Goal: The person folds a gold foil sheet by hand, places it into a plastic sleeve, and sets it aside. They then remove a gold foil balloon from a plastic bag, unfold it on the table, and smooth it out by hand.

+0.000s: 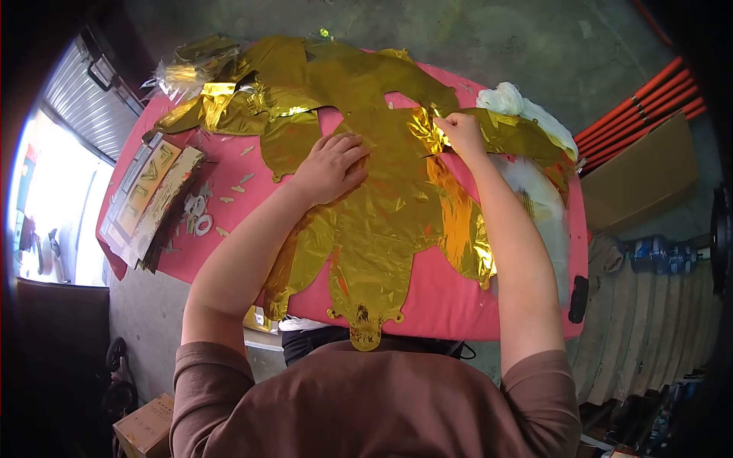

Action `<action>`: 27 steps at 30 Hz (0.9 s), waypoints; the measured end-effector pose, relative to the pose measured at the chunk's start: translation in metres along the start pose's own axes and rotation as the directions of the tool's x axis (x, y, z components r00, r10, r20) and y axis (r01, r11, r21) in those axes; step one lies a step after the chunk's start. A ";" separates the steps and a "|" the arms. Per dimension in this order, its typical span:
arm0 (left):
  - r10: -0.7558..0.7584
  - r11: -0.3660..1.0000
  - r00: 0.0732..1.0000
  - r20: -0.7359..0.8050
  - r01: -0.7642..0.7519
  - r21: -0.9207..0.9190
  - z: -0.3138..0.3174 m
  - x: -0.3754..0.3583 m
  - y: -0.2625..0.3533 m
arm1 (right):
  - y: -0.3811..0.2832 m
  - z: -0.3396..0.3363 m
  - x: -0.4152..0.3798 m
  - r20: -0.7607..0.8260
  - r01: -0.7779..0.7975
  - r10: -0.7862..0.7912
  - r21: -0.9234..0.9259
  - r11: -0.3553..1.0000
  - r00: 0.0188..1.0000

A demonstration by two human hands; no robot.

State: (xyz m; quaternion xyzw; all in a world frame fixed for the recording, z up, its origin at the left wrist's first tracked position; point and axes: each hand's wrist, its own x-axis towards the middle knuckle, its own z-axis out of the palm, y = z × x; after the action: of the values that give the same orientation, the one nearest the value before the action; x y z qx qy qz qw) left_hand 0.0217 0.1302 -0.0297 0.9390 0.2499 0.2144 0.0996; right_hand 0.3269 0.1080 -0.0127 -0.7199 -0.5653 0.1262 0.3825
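The gold foil balloon (382,206) is spread flat on the pink table (450,301). It is pressed down by the left hand (330,164), fingers together, while a crumpled edge is pinched by the right hand (460,130). The foil is best kept taut and smoothed gently. Whether a tool is held is possibly hidden.

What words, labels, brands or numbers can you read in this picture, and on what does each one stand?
None can be read.
Flat packets at the pink table edge: print too small and blurred.
Cardboard box on the floor: markings blurred.
Gold foil balloon under both hands: no lettering visible.
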 end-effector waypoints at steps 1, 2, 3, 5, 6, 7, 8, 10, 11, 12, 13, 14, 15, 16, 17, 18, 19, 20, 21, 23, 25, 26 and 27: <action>-0.002 1.000 1.000 0.000 0.002 -0.001 0.000 0.000 0.000 | -0.002 -0.001 0.000 0.019 0.006 -0.005 -0.040 0.999 1.000; -0.001 1.000 1.000 0.001 0.001 0.000 0.000 0.000 0.000 | -0.003 0.000 -0.001 0.018 0.005 -0.005 -0.038 0.999 1.000; 0.004 1.000 1.000 -0.002 -0.004 -0.005 -0.001 0.001 0.000 | -0.001 0.001 0.001 0.027 0.046 -0.044 -0.052 0.998 0.999; 0.016 1.000 1.000 -0.001 -0.016 -0.011 -0.001 -0.001 0.001 | 0.004 0.004 0.000 0.033 0.079 -0.077 -0.066 0.995 0.996; 0.011 1.000 1.000 0.006 -0.011 -0.015 -0.002 -0.002 0.002 | 0.002 0.006 -0.001 0.024 0.091 -0.090 -0.050 0.995 0.996; 0.014 1.000 1.000 0.006 -0.013 -0.017 -0.004 0.001 0.003 | -0.001 0.004 0.001 0.008 0.107 -0.107 -0.037 0.994 0.994; 0.034 0.999 0.999 0.003 -0.034 -0.018 -0.004 0.001 0.003 | -0.002 -0.002 0.003 0.039 0.066 -0.063 -0.085 0.994 0.997; 0.016 1.000 1.000 -0.004 -0.016 -0.004 -0.003 0.001 0.003 | 0.000 -0.014 0.011 -0.040 0.099 -0.106 -0.147 0.984 0.994; 0.029 1.000 1.000 -0.006 -0.029 -0.003 -0.002 0.001 0.002 | 0.001 -0.027 0.020 -0.063 0.107 -0.127 -0.256 0.961 0.990; 0.020 1.000 1.000 -0.009 -0.020 0.003 -0.003 0.001 0.003 | -0.002 -0.045 0.030 -0.080 0.111 -0.149 -0.361 0.926 0.986; 0.009 1.000 1.000 -0.010 -0.009 0.006 -0.003 0.001 0.004 | -0.010 -0.070 0.042 -0.076 0.076 -0.115 -0.394 0.916 0.990; 0.015 1.000 1.000 -0.006 -0.015 0.003 -0.001 -0.001 0.003 | -0.025 -0.098 0.050 -0.072 0.040 -0.078 -0.429 0.903 0.994; 0.021 1.000 1.000 -0.016 -0.021 0.000 0.000 -0.001 0.002 | -0.047 -0.126 0.051 -0.109 0.059 -0.127 -0.484 0.873 0.986; 0.027 1.000 0.999 -0.029 -0.027 -0.001 0.000 0.000 0.001 | -0.057 -0.156 0.066 -0.075 0.104 -0.159 -0.478 0.872 0.984; 0.034 0.999 0.999 -0.032 -0.034 -0.001 0.000 0.000 0.000 | -0.065 -0.187 0.080 -0.088 0.168 -0.257 -0.549 0.819 0.962; 0.028 1.000 0.999 -0.031 -0.027 0.009 0.001 0.000 0.001 | -0.073 -0.216 0.095 -0.092 0.225 -0.354 -0.618 0.753 0.931; 0.022 1.000 0.999 -0.029 -0.021 0.019 0.000 0.000 0.001 | -0.078 -0.243 0.114 -0.124 0.290 -0.455 -0.618 0.731 0.882; 0.028 0.999 0.999 -0.031 -0.027 0.019 -0.001 0.001 0.001 | -0.087 -0.266 0.127 -0.155 0.352 -0.550 -0.620 0.701 0.821; 0.027 0.999 0.999 -0.029 -0.027 0.020 -0.001 0.002 0.001 | -0.136 -0.268 0.101 -0.189 0.364 -0.518 -0.518 0.774 0.834; 0.028 0.999 0.999 -0.017 -0.028 0.019 0.000 0.001 0.003 | -0.185 -0.272 0.087 -0.217 0.556 -0.643 -0.352 0.753 0.734; 0.040 0.999 0.999 -0.027 -0.040 0.013 0.000 0.001 0.000 | -0.229 -0.263 0.047 -0.144 0.602 -0.632 -0.205 0.771 0.761; 0.033 0.999 0.999 -0.027 -0.033 0.018 0.000 0.000 0.000 | -0.246 -0.253 0.018 -0.101 0.583 -0.600 -0.152 0.798 0.794; 0.030 1.000 0.999 -0.022 -0.030 0.011 0.000 0.000 0.001 | -0.251 -0.243 -0.004 -0.081 0.602 -0.623 -0.191 0.775 0.778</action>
State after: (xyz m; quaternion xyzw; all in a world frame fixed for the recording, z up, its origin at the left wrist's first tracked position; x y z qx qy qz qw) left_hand 0.0219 0.1296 -0.0296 0.9407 0.2381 0.2249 0.0887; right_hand 0.2949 0.0225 0.3245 -0.5306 -0.7489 -0.1001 0.3843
